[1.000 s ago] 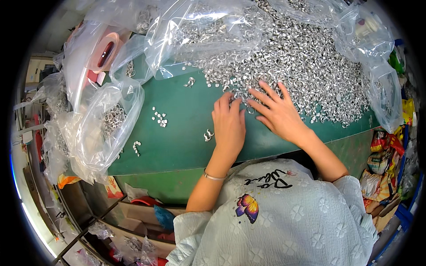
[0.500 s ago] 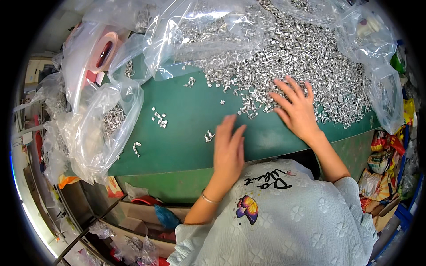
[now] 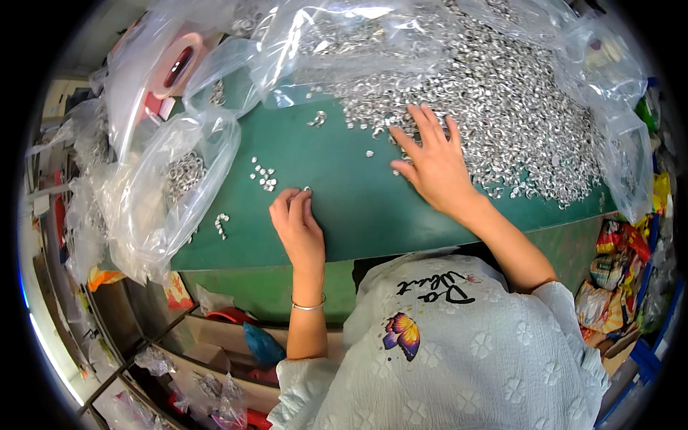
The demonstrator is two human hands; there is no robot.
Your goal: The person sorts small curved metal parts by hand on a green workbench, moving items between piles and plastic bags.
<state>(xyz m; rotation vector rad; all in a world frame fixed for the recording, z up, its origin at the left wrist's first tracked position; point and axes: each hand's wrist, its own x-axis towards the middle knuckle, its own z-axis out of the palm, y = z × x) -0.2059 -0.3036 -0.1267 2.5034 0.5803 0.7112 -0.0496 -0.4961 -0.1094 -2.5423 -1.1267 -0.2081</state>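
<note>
Downward head-worn fisheye view

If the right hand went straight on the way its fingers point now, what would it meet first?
The right hand would first meet the metal pieces of the big pile, right at its spread fingers. Whether it touches them or hovers just above is unclear.

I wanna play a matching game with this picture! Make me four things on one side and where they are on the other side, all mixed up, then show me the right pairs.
Things
1. left hand
2. right hand
3. bracelet
4. butterfly picture

Places
A. at the edge of the big silver pile
B. on the pale shirt
C. near a small cluster of silver bits
D. around the left wrist

Right pairs: 1-C, 2-A, 3-D, 4-B
</note>
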